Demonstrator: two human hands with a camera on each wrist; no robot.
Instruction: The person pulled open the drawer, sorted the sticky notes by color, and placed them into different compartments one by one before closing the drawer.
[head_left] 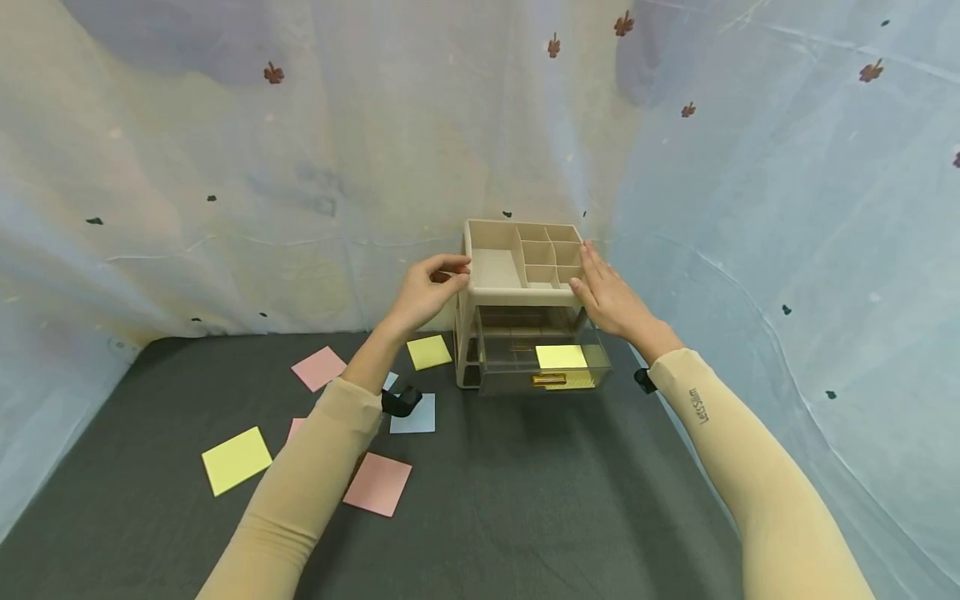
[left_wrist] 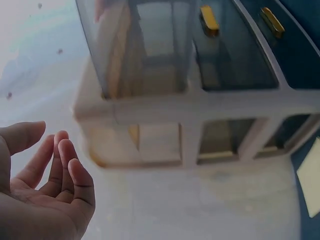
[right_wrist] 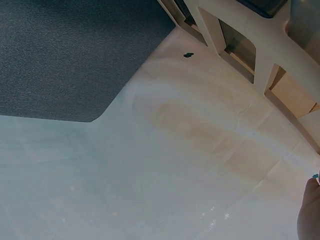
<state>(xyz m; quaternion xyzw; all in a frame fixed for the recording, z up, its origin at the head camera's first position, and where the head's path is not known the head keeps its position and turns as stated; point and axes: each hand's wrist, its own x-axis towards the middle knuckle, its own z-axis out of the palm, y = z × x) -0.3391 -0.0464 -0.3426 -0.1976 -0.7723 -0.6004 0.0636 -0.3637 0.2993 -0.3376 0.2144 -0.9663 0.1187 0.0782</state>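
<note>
A beige desk organizer (head_left: 517, 297) with a divided top tray and clear drawers stands against the back curtain. Its upper drawer (head_left: 504, 367) is pulled out, and yellow sticky notes (head_left: 561, 357) lie inside behind a gold handle (head_left: 549, 380). At the tray's left edge is my left hand (head_left: 429, 287), fingers bent and nothing between them; the left wrist view shows a gap between that hand (left_wrist: 52, 187) and the organizer frame (left_wrist: 150, 107). My right hand (head_left: 611, 298) lies along the tray's right edge with extended fingers. Only a bit of it (right_wrist: 309, 212) enters the right wrist view.
Left of the organizer, yellow sheets (head_left: 237, 461) (head_left: 429, 352), pink sheets (head_left: 378, 485) (head_left: 318, 368) and a blue sheet (head_left: 414, 414) lie on the dark table (head_left: 525, 517). A patterned curtain (head_left: 420, 150) encloses the back and sides.
</note>
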